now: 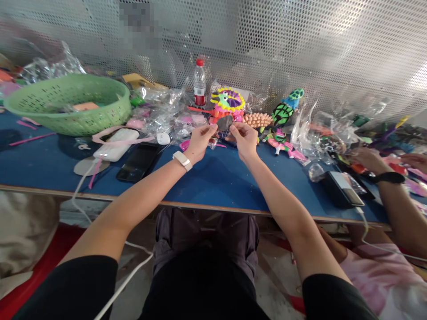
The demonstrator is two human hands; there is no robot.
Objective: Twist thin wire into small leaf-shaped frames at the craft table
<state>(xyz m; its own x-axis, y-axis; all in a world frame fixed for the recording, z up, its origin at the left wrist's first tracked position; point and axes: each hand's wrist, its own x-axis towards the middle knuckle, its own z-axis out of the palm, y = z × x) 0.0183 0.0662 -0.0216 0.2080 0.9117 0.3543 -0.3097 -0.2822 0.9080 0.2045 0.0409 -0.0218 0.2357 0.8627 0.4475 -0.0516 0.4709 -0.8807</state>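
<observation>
My left hand (199, 141) and my right hand (244, 138) meet above the blue table (213, 178), both pinching a small grey flat piece (225, 122) between thumbs and fingers. A white band sits on my left wrist. Just behind the hands lie colourful toy figures: a round pink and yellow one (228, 101), an orange spiky one (256, 119), a green and black turtle-like one (283, 111) and a pink and green figure (282, 141).
A green perforated basket (71, 104) stands at the left, with a white power bank (116, 144), a black phone (138, 162) and clear plastic bags (163, 111) nearby. A water bottle (199, 82) stands at the back. Another person's arm (393, 195) works at the right.
</observation>
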